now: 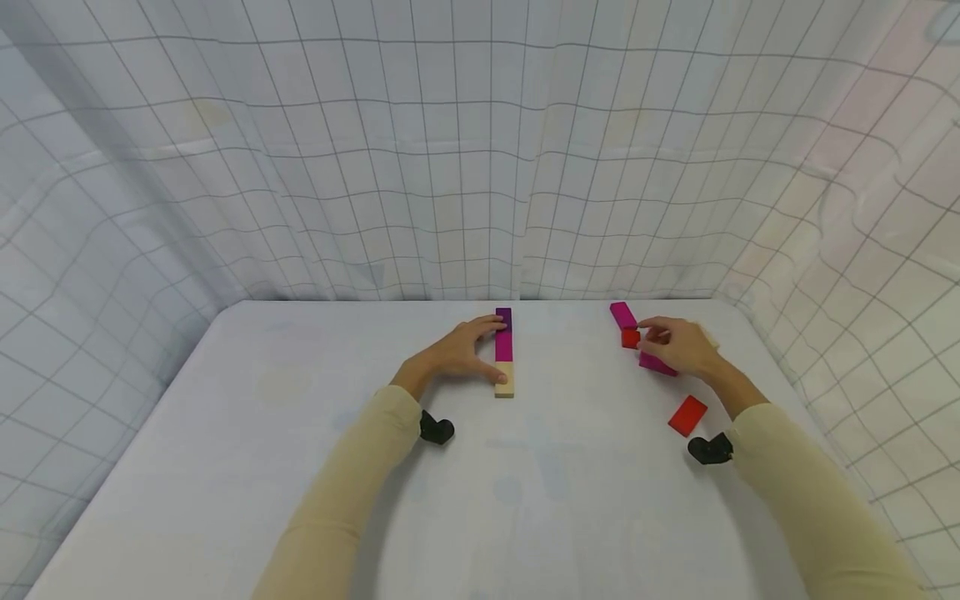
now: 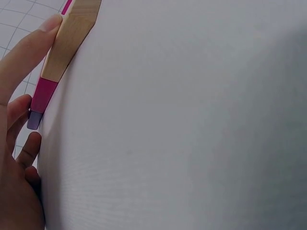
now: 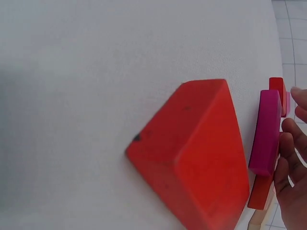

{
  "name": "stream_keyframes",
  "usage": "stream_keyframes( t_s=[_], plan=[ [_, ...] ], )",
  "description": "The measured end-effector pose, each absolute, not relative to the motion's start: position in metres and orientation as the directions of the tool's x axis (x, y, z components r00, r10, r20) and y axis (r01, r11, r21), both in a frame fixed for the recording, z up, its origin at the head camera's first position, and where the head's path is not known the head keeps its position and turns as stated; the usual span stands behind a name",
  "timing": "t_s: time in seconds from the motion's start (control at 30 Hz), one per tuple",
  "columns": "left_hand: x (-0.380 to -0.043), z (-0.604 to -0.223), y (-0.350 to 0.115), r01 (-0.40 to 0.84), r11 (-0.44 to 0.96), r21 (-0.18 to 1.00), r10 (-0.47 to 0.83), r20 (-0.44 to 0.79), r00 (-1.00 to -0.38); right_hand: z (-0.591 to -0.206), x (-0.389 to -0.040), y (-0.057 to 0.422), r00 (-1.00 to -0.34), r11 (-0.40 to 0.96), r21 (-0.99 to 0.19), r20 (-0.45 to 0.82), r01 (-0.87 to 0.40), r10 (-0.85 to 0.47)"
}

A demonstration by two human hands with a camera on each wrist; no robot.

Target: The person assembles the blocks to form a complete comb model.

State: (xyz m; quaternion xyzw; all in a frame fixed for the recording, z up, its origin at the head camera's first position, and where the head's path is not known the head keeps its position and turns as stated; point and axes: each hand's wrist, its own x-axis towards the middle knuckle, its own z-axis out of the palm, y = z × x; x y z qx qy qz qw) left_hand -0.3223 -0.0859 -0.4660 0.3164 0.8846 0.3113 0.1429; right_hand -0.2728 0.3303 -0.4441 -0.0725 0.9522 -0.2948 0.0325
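Observation:
My left hand [image 1: 457, 350] lies along the left side of a straight row of blocks. Its thumb touches the pale wooden block [image 1: 505, 387] at the near end, and its fingertips reach the purple block [image 1: 504, 314] at the far end. A magenta block [image 1: 503, 347] sits between those two. Over on the right, my right hand [image 1: 681, 346] hovers above a magenta block [image 1: 657, 364], thumb and fingers loosely bent beside a small red block [image 1: 631, 339]. In the right wrist view, the fingertips [image 3: 298, 98] show a gap from that red block [image 3: 277, 93].
A slim magenta block [image 1: 622, 314] lies beyond the small red one. Closer to me is a larger red block [image 1: 687, 416]. Another red block [image 3: 261, 191] and a pale wooden piece [image 3: 257, 219] show by the right hand. Grid-patterned white curtains [image 1: 480, 167] surround the table [image 1: 300, 400].

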Motion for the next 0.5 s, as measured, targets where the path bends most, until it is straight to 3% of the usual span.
stream_keyframes(
  t_s=[0.5],
  plan=[
    [-0.3231,-0.4670,-0.0864,0.468,0.615,0.635,0.645,-0.062,-0.762,-0.4455,-0.2818,0.3228,-0.983,0.844,-0.524,-0.062,-0.114,-0.172]
  ],
)
